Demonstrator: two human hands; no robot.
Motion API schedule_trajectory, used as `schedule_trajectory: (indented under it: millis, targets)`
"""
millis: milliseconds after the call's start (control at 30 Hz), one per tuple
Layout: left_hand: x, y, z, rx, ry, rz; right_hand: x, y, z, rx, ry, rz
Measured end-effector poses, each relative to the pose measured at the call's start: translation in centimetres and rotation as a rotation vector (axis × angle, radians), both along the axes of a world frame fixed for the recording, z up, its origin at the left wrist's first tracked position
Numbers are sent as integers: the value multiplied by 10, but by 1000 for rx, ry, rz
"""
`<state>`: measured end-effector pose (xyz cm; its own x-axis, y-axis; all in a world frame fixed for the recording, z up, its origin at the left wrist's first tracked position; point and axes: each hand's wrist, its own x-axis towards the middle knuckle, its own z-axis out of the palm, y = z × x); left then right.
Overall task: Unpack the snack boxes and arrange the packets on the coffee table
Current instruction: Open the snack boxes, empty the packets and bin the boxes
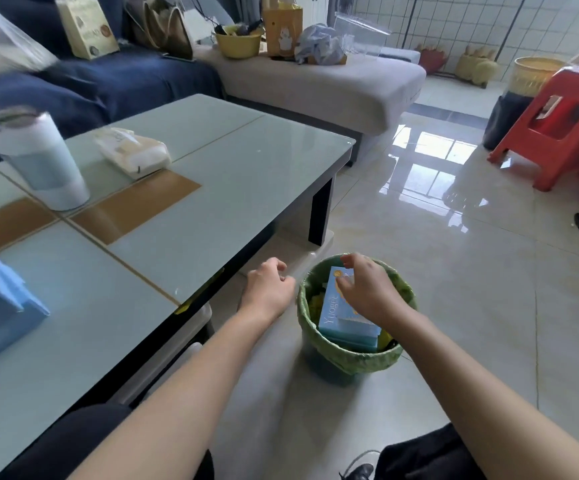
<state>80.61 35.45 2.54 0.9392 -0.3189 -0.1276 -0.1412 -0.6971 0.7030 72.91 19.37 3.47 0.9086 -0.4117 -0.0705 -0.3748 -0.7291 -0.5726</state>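
blue snack box (341,306) in green bin (350,358)

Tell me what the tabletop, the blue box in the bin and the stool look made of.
Tabletop: likely glass, glossy, faint reflections and a clear edge.
Blue box: seems printed cardboard, with flat panels and sharp folds.
Stool: looks like moulded plastic, uniformly red, slightly shiny.
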Motion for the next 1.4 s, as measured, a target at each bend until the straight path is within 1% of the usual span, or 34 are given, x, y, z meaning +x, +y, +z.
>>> schedule_trajectory:
  millis: [100,267,533,733,833,900,967,1033,1100,1167,1233,1300,1400]
  targets:
    - [-10,37,30,-21,-122,8,2,33,21,-51,-51,102]
    - [-27,103,71,-14,-282,104,14,95,56,-139,-152,291]
    - [-51,202,106,-12,-463,272,25,187,93,-175,-215,540]
    - [-55,268,114,-41,-598,414,39,248,112,-111,-208,660]
    - [-51,295,114,-65,-693,481,48,273,120,-31,-198,665]
    - [-46,311,108,-47,-728,535,56,291,123,13,-179,667]
    - [-40,324,98,-12,-702,618,63,307,125,50,-144,667]
    - [-37,333,90,-40,-646,687,71,320,124,102,-101,668]
    - [-35,342,85,-152,-554,750,79,330,122,155,-58,664]
    - [-33,348,82,-283,-447,831,85,338,121,177,-30,652]
    - [-33,351,83,-373,-354,892,90,345,120,190,-5,630]
    - [-32,350,83,-421,-284,918,93,353,120,210,35,608]
    - [-30,351,80,-440,-204,911,93,361,117,209,69,580]
